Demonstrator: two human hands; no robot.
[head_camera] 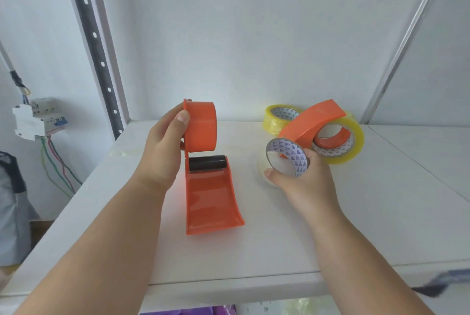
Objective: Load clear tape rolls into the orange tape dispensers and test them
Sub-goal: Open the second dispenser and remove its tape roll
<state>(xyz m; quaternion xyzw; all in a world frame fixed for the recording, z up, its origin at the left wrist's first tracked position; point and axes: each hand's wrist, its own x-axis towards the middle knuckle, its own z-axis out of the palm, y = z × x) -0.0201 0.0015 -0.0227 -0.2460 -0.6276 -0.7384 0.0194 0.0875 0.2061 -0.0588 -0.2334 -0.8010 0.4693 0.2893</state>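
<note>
- The empty orange tape dispenser (203,162) stands near the middle of the white worktop (356,225), its drum raised upright and its curved base running toward the person.
- A black roller (207,163) sits across the dispenser just below the drum.
- The left hand (162,146) grips the drum from its left side — thumb curled onto the rim.
- The right hand (302,177), to the right of the dispenser, holds a tape roll (287,159) with a printed white core, fingers curled round it.
- Beyond that roll, further right of the dispenser, a second orange dispenser (310,123) lies loaded with a yellowish clear tape roll (348,141).
- Another yellowish roll (277,117) lies just behind it — touching or nearly so.
- Left of the dispenser, off the worktop, a circuit breaker (35,117) with coloured wires hangs on the wall.
</note>
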